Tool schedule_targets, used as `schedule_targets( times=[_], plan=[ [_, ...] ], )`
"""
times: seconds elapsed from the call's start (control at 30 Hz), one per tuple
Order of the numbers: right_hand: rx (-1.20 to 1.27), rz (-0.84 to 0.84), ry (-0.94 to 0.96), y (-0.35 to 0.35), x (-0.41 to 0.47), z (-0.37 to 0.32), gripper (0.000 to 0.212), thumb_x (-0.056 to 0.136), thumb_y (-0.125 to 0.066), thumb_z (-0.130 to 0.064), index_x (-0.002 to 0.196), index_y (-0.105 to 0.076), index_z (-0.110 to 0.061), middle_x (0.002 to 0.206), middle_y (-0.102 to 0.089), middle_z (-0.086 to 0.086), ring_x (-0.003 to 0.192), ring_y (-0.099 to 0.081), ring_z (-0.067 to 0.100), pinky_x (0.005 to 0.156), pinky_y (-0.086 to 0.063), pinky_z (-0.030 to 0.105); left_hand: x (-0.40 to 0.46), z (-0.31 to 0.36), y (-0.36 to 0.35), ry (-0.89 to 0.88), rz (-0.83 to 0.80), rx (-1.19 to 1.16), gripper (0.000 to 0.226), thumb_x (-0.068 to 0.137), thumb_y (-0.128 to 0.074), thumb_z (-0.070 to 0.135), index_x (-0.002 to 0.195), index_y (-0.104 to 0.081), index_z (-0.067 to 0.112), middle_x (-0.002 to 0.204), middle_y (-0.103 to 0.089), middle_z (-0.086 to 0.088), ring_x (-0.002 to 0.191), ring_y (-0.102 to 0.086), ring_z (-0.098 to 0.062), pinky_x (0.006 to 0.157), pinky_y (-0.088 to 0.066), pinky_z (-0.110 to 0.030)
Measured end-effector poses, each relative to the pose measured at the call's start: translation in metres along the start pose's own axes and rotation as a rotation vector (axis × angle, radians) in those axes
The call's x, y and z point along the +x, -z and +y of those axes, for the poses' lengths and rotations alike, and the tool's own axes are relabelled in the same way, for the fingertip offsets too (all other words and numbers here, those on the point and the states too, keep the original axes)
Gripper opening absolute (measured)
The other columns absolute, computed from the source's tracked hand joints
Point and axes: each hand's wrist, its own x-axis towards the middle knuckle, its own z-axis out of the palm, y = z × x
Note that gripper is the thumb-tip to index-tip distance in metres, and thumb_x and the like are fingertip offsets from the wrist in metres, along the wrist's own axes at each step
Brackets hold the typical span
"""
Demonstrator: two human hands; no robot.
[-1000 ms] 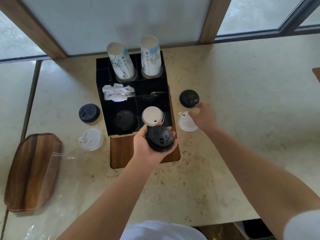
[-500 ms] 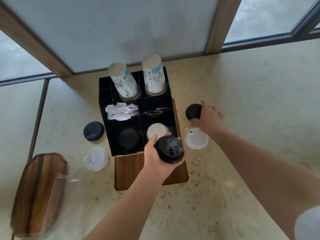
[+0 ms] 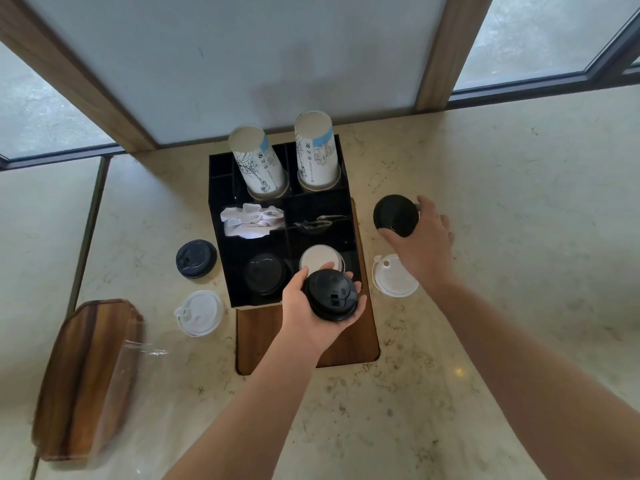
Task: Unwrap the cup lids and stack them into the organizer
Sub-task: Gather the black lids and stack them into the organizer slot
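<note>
Holding a stack of black lids [image 3: 330,295] in the cupped left hand [image 3: 311,306], fingers curled round its rim, just at the 6 o'clock edge of the black organizer [image 3: 221,244]. Change since half a second ago: the right hand [image 3: 420,244], which then only rested over the black lid [image 3: 394,215] at the organizer's 3 o'clock, now pinches it between thumb and fingers and has tipped it up off the tabletop [image 3: 502,202] — its flat face shows to the camera. Judgement: pickup made; this lid likely joins the left-hand stack or goes to the near-left compartment, where black lids [image 3: 264,273] already sit, white lids [image 3: 320,258] in the near-right one. Remaining loose: a white lid [image 3: 393,277] beside the right wrist, a black lid [image 3: 195,258] and a white lid [image 3: 200,311] at 9 o'clock — roughly midway. Clear wrap [image 3: 138,355] lies by the wooden tray [image 3: 83,375] at 8 o'clock.
</note>
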Motion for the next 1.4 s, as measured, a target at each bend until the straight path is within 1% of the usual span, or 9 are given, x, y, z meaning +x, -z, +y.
schedule_targets(
  times=[0.07, 0.23, 0.33, 0.43, 0.67, 0.8, 1.0, 1.17, 1.4],
  plan=[
    [0.135, 0.017, 0.029, 0.011, -0.034, -0.016, 0.095, 0.073, -0.077, -0.062, 0.149, -0.034, -0.025, 0.140, -0.056, -0.003, 0.131, -0.045, 0.022, 0.104, -0.041, 0.041, -0.005, 0.001, 0.003, -0.009, -0.017, -0.019, 0.048, 0.093, -0.055, 0.048, 0.122, -0.073, 0.015, 0.124, -0.069, -0.025, 0.118, -0.061, -0.044, 0.091, -0.053, -0.058],
    [0.204, -0.124, 0.205, 0.025, -0.131, -0.047, 0.092, 0.064, -0.074, -0.065, 0.142, -0.034, -0.035, 0.121, -0.041, -0.036, 0.116, -0.038, -0.002, 0.095, -0.031, 0.021, -0.024, -0.001, 0.015, -0.019, -0.077, -0.020, 0.052, 0.096, -0.051, 0.051, 0.127, -0.070, 0.014, 0.124, -0.069, -0.026, 0.103, -0.070, -0.047, 0.087, -0.055, -0.059],
    [0.142, -0.189, 0.262, 0.027, -0.158, -0.052, 0.099, 0.067, -0.084, -0.050, 0.147, -0.030, -0.030, 0.127, -0.049, -0.023, 0.120, -0.038, 0.002, 0.099, -0.032, 0.026, -0.038, -0.004, 0.024, -0.042, -0.086, 0.031, 0.053, 0.097, -0.049, 0.052, 0.131, -0.067, 0.015, 0.124, -0.070, -0.023, 0.107, -0.070, -0.045, 0.084, -0.056, -0.060],
    [0.144, -0.246, 0.272, 0.030, -0.172, -0.058, 0.104, 0.067, -0.087, -0.045, 0.150, -0.028, -0.029, 0.124, -0.045, -0.026, 0.120, -0.039, 0.005, 0.100, -0.032, 0.026, -0.053, -0.008, 0.033, -0.052, -0.093, 0.047, 0.054, 0.097, -0.050, 0.051, 0.133, -0.065, 0.014, 0.126, -0.069, -0.023, 0.108, -0.070, -0.045, 0.086, -0.057, -0.059],
    [0.085, -0.382, 0.358, 0.036, -0.196, -0.077, 0.101, 0.063, -0.082, -0.055, 0.148, -0.031, -0.030, 0.128, -0.058, -0.015, 0.122, -0.047, 0.012, 0.105, -0.043, 0.037, -0.088, -0.016, 0.058, -0.085, -0.208, -0.020, 0.050, 0.099, -0.049, 0.045, 0.117, -0.076, 0.007, 0.128, -0.068, -0.024, 0.112, -0.068, -0.044, 0.091, -0.056, -0.053],
    [0.079, -0.396, 0.380, 0.032, -0.215, -0.093, 0.102, 0.060, -0.070, -0.066, 0.148, -0.030, -0.031, 0.130, -0.057, -0.014, 0.123, -0.048, 0.012, 0.104, -0.044, 0.035, -0.106, -0.013, 0.071, -0.095, -0.258, -0.068, 0.048, 0.099, -0.051, 0.041, 0.126, -0.071, 0.006, 0.127, -0.068, -0.024, 0.111, -0.069, -0.043, 0.085, -0.058, -0.051],
    [-0.008, -0.430, 0.467, 0.014, -0.240, -0.122, 0.101, 0.066, -0.074, -0.063, 0.150, -0.028, -0.031, 0.137, -0.055, -0.012, 0.128, -0.042, 0.012, 0.106, -0.036, 0.029, -0.125, 0.004, 0.093, -0.137, -0.284, -0.125, 0.045, 0.101, -0.048, 0.040, 0.128, -0.069, 0.012, 0.125, -0.070, -0.021, 0.108, -0.070, -0.040, 0.083, -0.058, -0.050],
    [-0.083, -0.454, 0.572, 0.003, -0.252, -0.152, 0.080, 0.071, -0.075, -0.059, 0.140, -0.042, -0.036, 0.129, -0.055, -0.015, 0.121, -0.046, 0.012, 0.103, -0.044, 0.039, -0.137, 0.030, 0.112, -0.205, -0.284, -0.145, 0.047, 0.096, -0.052, 0.042, 0.129, -0.070, 0.014, 0.127, -0.069, -0.019, 0.110, -0.070, -0.039, 0.085, -0.059, -0.051],
    [-0.181, -0.514, 0.632, -0.024, -0.255, -0.189, 0.081, 0.075, -0.073, -0.060, 0.144, -0.046, -0.028, 0.136, -0.052, -0.011, 0.122, -0.044, 0.013, 0.104, -0.043, 0.040, -0.146, 0.066, 0.139, -0.196, -0.313, -0.193, 0.045, 0.099, -0.051, 0.045, 0.127, -0.070, 0.016, 0.134, -0.065, -0.020, 0.118, -0.066, -0.040, 0.092, -0.056, -0.053]
  ],
)
